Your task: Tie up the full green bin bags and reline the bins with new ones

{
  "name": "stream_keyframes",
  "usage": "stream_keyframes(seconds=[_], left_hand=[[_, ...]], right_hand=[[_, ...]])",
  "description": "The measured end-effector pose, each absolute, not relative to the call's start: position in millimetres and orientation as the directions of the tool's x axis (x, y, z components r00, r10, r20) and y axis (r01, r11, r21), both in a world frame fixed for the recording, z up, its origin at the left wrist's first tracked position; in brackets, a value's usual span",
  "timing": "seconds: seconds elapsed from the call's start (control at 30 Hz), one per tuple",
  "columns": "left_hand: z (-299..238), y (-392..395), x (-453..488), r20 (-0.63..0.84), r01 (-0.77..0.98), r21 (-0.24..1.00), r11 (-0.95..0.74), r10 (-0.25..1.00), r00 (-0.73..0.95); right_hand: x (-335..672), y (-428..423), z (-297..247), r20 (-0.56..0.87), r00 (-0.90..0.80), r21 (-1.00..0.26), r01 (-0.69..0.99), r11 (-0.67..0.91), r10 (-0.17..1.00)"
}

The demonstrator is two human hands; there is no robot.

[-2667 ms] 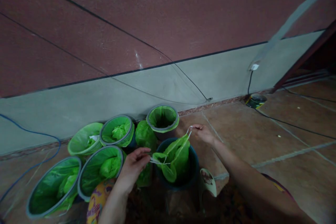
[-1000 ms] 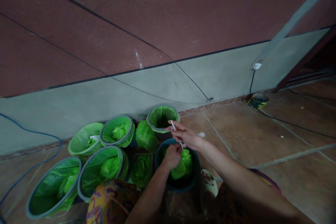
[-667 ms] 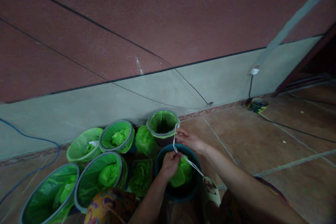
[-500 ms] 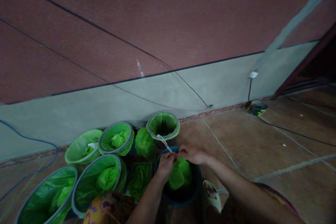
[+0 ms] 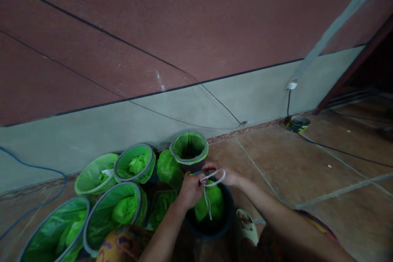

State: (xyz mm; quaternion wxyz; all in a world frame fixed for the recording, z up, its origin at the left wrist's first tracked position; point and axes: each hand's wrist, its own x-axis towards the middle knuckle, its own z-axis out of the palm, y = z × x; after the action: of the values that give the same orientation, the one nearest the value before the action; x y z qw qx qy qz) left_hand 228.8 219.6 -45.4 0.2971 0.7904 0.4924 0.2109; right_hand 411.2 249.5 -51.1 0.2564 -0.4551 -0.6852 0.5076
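My left hand (image 5: 190,191) is closed in a pinch on a white cord (image 5: 218,179). A loop of the cord arches to the right, and loose ends dangle below. Across from it, my right hand (image 5: 229,177) has curled fingers by the bucket's far rim, behind the cord loop; what they grip is hidden. Both hands are over a dark blue bucket (image 5: 231,213). Inside it, a green plastic bag (image 5: 211,202) bulges up just below my hands.
Several bins with green liners stand at left, including a grey-rimmed bin (image 5: 141,196). Behind the bucket are another lined bin (image 5: 188,159) and a bulging green bag (image 5: 168,170). A tin (image 5: 297,123) and black cable (image 5: 337,149) lie right, a blue cable (image 5: 65,180) left.
The white cord, earlier stretched up and left from my fingers, now forms a loop to the right with ends hanging over the bag. My hands have shifted slightly.
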Motion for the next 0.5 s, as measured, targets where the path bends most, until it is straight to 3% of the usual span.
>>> stream_keyframes(seconds=[0.07,0.2,0.37,0.5], left_hand=[[-35,218,227,0.127,0.660,0.585,-0.471,0.857,0.499],[-30,213,224,0.267,0.667,0.436,-0.604,0.795,0.546],[-42,204,223,0.498,0.716,0.322,-0.619,0.754,0.428],[-50,203,222,0.571,0.738,0.277,-0.615,0.724,0.389]], right_hand=[[405,248,-55,-0.123,-0.512,-0.967,0.255,0.014,0.850],[399,241,-52,-0.219,-0.535,-0.961,0.264,-0.085,0.816],[409,241,-49,-0.218,-0.581,-0.973,0.194,-0.127,0.784],[408,243,-52,-0.255,-0.561,-0.966,0.184,-0.181,0.788]])
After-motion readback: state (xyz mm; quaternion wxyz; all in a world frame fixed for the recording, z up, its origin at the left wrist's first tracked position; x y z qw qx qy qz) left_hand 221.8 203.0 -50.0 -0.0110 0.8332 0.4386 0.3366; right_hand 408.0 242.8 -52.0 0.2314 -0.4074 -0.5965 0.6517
